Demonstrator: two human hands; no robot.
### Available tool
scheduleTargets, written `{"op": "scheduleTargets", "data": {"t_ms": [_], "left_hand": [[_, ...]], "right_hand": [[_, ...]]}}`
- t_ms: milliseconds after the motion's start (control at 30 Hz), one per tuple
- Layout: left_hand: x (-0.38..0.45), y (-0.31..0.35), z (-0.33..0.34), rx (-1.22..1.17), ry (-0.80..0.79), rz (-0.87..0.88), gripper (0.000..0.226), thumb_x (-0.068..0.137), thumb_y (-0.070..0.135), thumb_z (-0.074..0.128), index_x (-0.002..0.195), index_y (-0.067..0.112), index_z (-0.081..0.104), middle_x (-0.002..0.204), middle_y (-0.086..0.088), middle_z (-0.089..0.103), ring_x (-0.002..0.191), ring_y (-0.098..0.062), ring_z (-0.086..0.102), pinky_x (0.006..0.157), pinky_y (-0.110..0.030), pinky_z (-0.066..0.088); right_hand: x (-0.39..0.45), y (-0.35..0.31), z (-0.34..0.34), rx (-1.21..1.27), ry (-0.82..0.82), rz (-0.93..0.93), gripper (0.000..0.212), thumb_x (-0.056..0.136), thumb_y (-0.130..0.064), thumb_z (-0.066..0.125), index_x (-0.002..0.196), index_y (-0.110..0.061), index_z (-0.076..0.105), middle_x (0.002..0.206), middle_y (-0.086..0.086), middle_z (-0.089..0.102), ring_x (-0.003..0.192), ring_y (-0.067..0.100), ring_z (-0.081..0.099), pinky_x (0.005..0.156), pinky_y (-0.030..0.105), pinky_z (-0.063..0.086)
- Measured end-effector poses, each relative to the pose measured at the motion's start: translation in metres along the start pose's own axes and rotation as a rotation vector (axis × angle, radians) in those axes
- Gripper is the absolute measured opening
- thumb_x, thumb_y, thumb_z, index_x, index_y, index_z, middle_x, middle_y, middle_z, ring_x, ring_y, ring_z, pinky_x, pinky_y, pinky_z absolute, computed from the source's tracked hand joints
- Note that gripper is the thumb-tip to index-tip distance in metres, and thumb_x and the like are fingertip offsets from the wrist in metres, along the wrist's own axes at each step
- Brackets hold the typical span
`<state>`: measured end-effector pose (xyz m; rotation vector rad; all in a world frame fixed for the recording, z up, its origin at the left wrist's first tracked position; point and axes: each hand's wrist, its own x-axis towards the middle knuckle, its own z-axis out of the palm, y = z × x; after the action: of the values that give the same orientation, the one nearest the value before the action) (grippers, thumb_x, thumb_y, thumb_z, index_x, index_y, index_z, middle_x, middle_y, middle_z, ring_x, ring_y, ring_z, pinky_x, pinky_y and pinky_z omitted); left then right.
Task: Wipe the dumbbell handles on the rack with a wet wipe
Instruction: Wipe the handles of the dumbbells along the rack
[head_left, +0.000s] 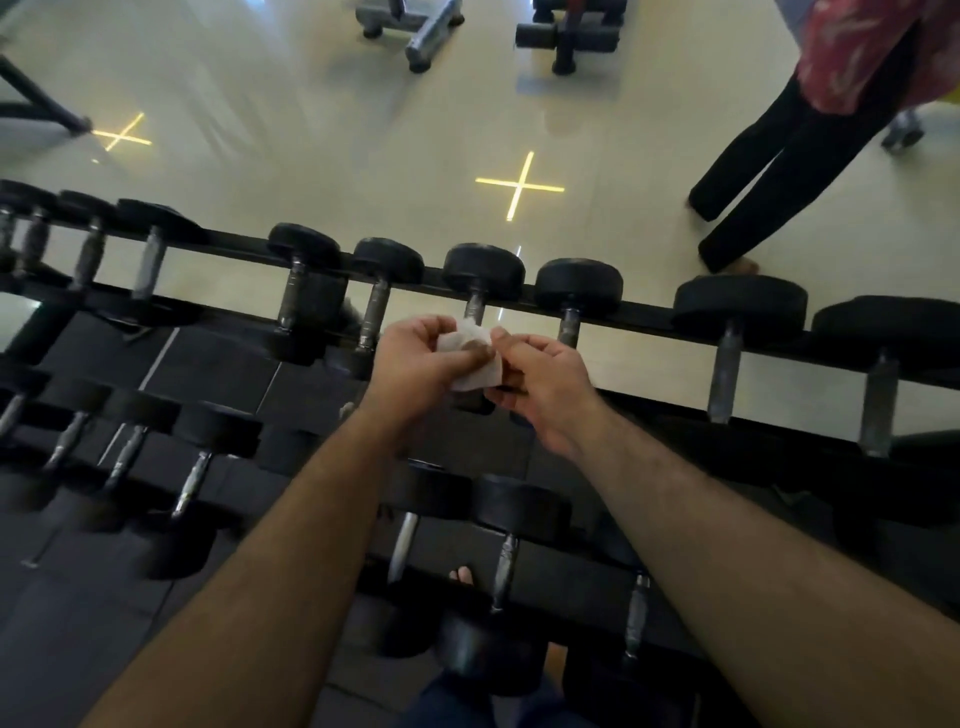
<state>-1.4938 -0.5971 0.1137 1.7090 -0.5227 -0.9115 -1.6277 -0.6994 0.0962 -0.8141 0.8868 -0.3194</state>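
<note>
1. Head view, the hands: the left hand and the right hand meet above the top tier of the long black steel dumbbell rack. Between them is a small white, crumpled wet wipe. The left thumb and fingers pinch its left edge, and the right fingertips pinch its right edge. It looks as if the wipe is being unfolded or refolded; it is not on any handle yet.

2. Head view, the targets: a row of black round-headed dumbbells lies across the top rails. The grey knurled metal handle directly behind the wipe is partly hidden by the hands. Another grey handle stands just to its right, and one just to its left. Lower tiers hold more dumbbells nearer the body.

3. Head view, surroundings: a pale glossy floor lies beyond the rack, and a bystander's black-trousered legs stand at the far right, well apart from the hands.

4. Risks, as a judgement: 
   - Pulling from both edges could tear the thin damp wipe. 
   - Letting one pinch slip could drop it between the rails onto the lower tier. 
   - A bunched wipe would touch only part of the knurling and leave the underside unwiped. 
   - A firm rub along a handle could roll a dumbbell on the rails and nip fingers against a neighbouring head.
</note>
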Motion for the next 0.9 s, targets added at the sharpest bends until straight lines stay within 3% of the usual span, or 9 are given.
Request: {"op": "scheduleTargets", "data": {"t_ms": [100, 200, 300, 367, 467, 533, 600, 733, 900], "left_hand": [[-0.010, 0.016, -0.011, 0.032, 0.018, 0.007, 0.024, 0.093, 0.013, 0.079, 0.113, 0.001, 0.071, 0.098, -0.017, 0.078, 0.087, -0.027, 0.078, 0.067, -0.035, 0.063], [-0.017, 0.014, -0.019, -0.313, 0.100, -0.243, 0.024, 0.104, 0.012, 0.058, 0.120, -0.004, 0.066, 0.106, -0.021, 0.075, 0.090, -0.033, 0.075, 0.063, -0.037, 0.061], [-0.020, 0.003, -0.034, -0.589, 0.324, -0.446, 0.031, 0.100, 0.014, 0.050, 0.123, -0.003, 0.062, 0.115, -0.023, 0.072, 0.095, -0.038, 0.072, 0.063, -0.043, 0.062], [-0.023, 0.001, -0.048, -0.435, 0.478, -0.347, 0.037, 0.095, 0.027, 0.056, 0.125, 0.007, 0.061, 0.112, -0.010, 0.071, 0.099, -0.032, 0.071, 0.063, -0.039, 0.060], [-0.025, 0.017, -0.065, -0.002, 0.157, -0.035, 0.059, 0.083, 0.039, 0.079, 0.136, 0.024, 0.057, 0.128, 0.000, 0.068, 0.116, -0.020, 0.069, 0.087, -0.040, 0.061], [-0.032, 0.038, -0.066, 0.081, -0.233, -0.096, 0.068, 0.081, 0.045, 0.087, 0.139, 0.025, 0.059, 0.130, -0.002, 0.070, 0.117, -0.025, 0.071, 0.097, -0.050, 0.059], [-0.038, 0.052, -0.067, 0.185, -0.384, -0.168, 0.061, 0.081, 0.049, 0.087, 0.131, 0.022, 0.067, 0.121, -0.006, 0.075, 0.111, -0.031, 0.074, 0.098, -0.055, 0.059], [-0.040, 0.055, -0.068, 0.088, -0.321, -0.190, 0.032, 0.093, 0.018, 0.077, 0.121, 0.004, 0.073, 0.115, -0.018, 0.076, 0.107, -0.038, 0.074, 0.098, -0.053, 0.057], [-0.039, 0.047, -0.059, -0.238, -0.092, -0.283, 0.031, 0.092, 0.012, 0.077, 0.118, -0.004, 0.070, 0.109, -0.023, 0.076, 0.088, -0.030, 0.078, 0.063, -0.035, 0.062]], "right_hand": [[-0.009, -0.008, 0.009, 0.095, -0.038, 0.050, 0.020, 0.099, -0.007, 0.073, 0.119, -0.001, 0.070, 0.116, 0.019, 0.078, 0.108, 0.032, 0.078, 0.087, 0.044, 0.067], [-0.011, -0.010, 0.017, 0.096, -0.010, 0.046, 0.020, 0.098, -0.005, 0.074, 0.118, -0.003, 0.071, 0.119, 0.018, 0.077, 0.110, 0.032, 0.076, 0.085, 0.043, 0.067], [-0.013, -0.013, 0.027, 0.045, 0.005, 0.018, 0.019, 0.099, -0.004, 0.073, 0.118, -0.002, 0.070, 0.125, 0.019, 0.073, 0.116, 0.035, 0.073, 0.082, 0.042, 0.066], [-0.017, -0.019, 0.032, -0.122, -0.015, -0.024, 0.015, 0.100, -0.004, 0.072, 0.115, -0.002, 0.072, 0.122, 0.017, 0.072, 0.116, 0.034, 0.071, 0.087, 0.046, 0.067], [-0.026, -0.035, 0.038, -0.368, -0.125, -0.059, 0.015, 0.100, -0.009, 0.073, 0.115, -0.007, 0.074, 0.120, 0.013, 0.071, 0.113, 0.030, 0.072, 0.089, 0.049, 0.066], [-0.033, -0.047, 0.045, -0.473, -0.190, -0.065, 0.013, 0.097, -0.012, 0.076, 0.110, -0.010, 0.076, 0.115, 0.011, 0.074, 0.106, 0.026, 0.076, 0.086, 0.045, 0.067], [-0.037, -0.058, 0.053, -0.599, -0.184, -0.097, 0.010, 0.095, -0.011, 0.078, 0.105, -0.010, 0.078, 0.108, 0.010, 0.077, 0.098, 0.023, 0.078, 0.079, 0.038, 0.068], [-0.040, -0.069, 0.064, -0.620, -0.089, -0.158, 0.008, 0.095, -0.016, 0.081, 0.103, -0.013, 0.080, 0.105, 0.006, 0.078, 0.094, 0.021, 0.078, 0.076, 0.033, 0.067], [-0.042, -0.052, 0.055, -0.280, -0.087, -0.030, 0.063, 0.083, -0.023, 0.092, 0.137, -0.016, 0.059, 0.125, 0.014, 0.072, 0.098, 0.028, 0.080, 0.081, 0.043, 0.067]]}}
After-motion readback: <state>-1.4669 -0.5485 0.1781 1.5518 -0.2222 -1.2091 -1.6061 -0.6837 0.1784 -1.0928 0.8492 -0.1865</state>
